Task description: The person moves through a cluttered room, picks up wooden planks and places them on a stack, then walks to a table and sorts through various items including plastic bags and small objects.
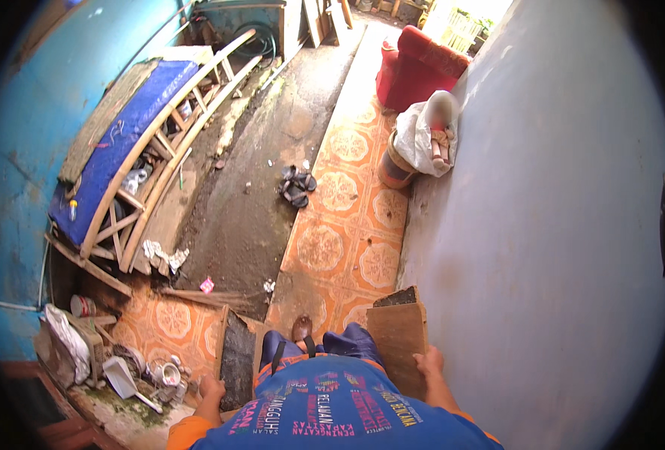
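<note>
A brown wooden panel with a dark, rough top stands at my right side, close to the wall. My right hand is closed on its outer edge. At my left side is a similar wooden panel with a dark, worn face. My left hand is closed at its outer edge, with the fingertips partly hidden. My legs are between the two panels, and my torso hides whatever lies behind and joins them.
A bamboo bench with a blue cover lines the left wall. Ahead are black sandals, a bucket bearing a white sack and doll, and a red armchair. A white dustpan and clutter lie at lower left.
</note>
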`<state>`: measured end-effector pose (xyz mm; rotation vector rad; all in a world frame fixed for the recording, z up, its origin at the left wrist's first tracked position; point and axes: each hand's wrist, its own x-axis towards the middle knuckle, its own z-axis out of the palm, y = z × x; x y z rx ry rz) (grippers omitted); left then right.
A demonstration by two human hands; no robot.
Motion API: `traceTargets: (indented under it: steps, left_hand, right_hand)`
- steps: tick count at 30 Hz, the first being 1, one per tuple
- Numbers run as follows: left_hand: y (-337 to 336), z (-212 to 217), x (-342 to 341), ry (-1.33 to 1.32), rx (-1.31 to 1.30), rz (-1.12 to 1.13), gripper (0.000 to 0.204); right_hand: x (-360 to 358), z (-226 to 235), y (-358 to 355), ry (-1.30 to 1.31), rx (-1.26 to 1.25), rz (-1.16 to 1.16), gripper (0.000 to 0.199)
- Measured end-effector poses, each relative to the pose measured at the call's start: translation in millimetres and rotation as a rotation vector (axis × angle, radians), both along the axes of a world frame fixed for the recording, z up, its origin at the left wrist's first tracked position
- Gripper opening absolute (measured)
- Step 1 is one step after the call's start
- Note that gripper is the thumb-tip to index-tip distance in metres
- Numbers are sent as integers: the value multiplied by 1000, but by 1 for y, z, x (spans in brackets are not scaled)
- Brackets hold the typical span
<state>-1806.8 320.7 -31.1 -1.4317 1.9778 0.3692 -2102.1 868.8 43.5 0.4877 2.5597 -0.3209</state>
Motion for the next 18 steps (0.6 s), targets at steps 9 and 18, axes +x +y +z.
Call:
traceTargets:
  steps: [9, 18]
  left_hand:
    - [-36, 12, -190, -15, -55, -51, 46]
    - [-22, 64, -381, 3, -64, 92, 42]
  right_hand:
    - [-216, -24, -26, 54, -28, 80, 35]
    - [-450, -41, -69, 63, -84, 168, 31]
